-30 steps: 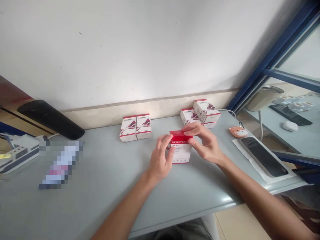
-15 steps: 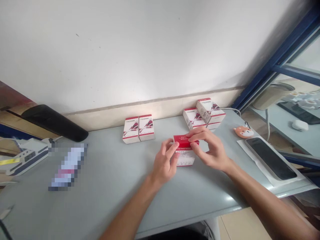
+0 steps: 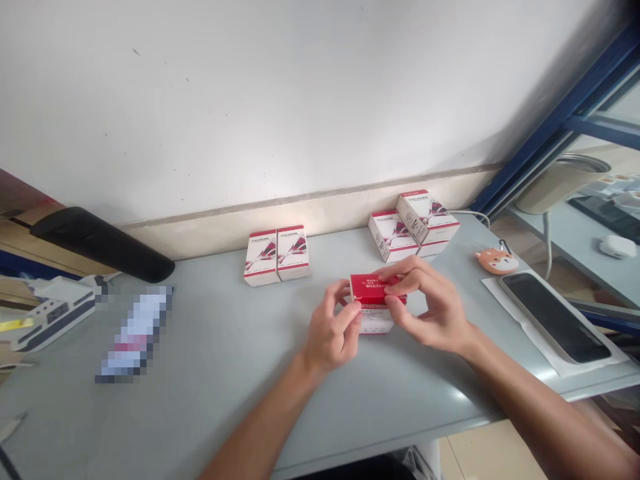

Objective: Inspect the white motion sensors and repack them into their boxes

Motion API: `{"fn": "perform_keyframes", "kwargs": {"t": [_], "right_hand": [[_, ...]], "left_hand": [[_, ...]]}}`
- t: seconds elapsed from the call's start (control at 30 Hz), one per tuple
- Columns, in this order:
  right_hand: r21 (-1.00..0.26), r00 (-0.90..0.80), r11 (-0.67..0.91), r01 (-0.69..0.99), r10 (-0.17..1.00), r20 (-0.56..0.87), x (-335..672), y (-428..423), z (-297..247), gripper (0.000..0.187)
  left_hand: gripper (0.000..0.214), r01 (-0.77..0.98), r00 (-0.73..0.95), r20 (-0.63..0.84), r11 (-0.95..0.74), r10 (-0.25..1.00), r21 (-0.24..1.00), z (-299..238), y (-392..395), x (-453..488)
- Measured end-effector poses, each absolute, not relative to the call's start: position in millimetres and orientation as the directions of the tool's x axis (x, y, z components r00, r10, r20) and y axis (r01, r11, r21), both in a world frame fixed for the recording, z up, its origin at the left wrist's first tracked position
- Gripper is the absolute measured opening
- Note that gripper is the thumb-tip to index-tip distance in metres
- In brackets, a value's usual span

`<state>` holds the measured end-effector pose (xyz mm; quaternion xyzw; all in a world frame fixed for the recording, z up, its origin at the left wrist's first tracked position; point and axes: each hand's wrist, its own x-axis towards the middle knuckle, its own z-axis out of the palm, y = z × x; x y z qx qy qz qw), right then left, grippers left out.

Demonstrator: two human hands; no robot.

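Note:
A small red and white cardboard box (image 3: 376, 320) stands on the grey table (image 3: 210, 373), its red top printed with "DETECTOR". My left hand (image 3: 334, 327) grips the box's left side, thumb at the front edge. From the right, my right hand (image 3: 427, 303) has its fingers on the red top and its thumb at the upper front edge. What lies inside the box is hidden. Behind it, two similar boxes (image 3: 277, 255) lie side by side to the left. Further right, more such boxes (image 3: 415, 223) sit against the wall, one overlapping another.
On the right are a phone (image 3: 555, 317) on white paper and an orange animal-faced case (image 3: 497, 260). At the left lie a power strip (image 3: 55, 317), a black cylindrical object (image 3: 103, 243) and a pixelated item (image 3: 135, 333). A blue-framed window (image 3: 530, 157) borders the right.
The box's red top now shows more of its surface, and the white front looks shorter. My right hand has shifted slightly right and down. The view has turned a little.

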<state>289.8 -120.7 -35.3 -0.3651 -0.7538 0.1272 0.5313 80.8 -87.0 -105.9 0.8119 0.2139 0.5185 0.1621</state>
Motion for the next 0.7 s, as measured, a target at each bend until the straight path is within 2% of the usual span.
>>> {"fn": "perform_keyframes", "kwargs": {"t": [0.17,0.27,0.4,0.53,0.7], "right_hand": [[-0.551,-0.283,0.745,0.376,0.658,0.697,295.5,-123.7,-34.8,0.018],[-0.51,-0.333,0.77,0.384,0.63,0.701,297.3,-122.5,-37.5,0.016],[-0.45,-0.359,0.782,0.432,0.607,0.709,293.8,-119.3,-43.9,0.026],[-0.43,-0.291,0.786,0.443,0.58,0.761,290.1,-116.4,-47.8,0.025],[-0.406,-0.275,0.84,0.358,0.511,0.814,293.9,-112.2,-50.8,0.022]], "left_hand": [[0.034,0.158,0.35,0.832,-0.902,0.431,0.401,-103.8,-87.3,82.1],[0.044,0.173,0.34,0.831,-0.897,0.441,0.406,-106.9,-86.1,82.0],[0.051,0.175,0.297,0.836,-0.887,0.461,0.427,-110.3,-82.2,83.1],[0.046,0.166,0.281,0.836,-0.882,0.471,0.441,-109.9,-78.7,84.3],[0.035,0.207,0.283,0.825,-0.871,0.489,0.445,-113.5,-79.1,83.9]]}}
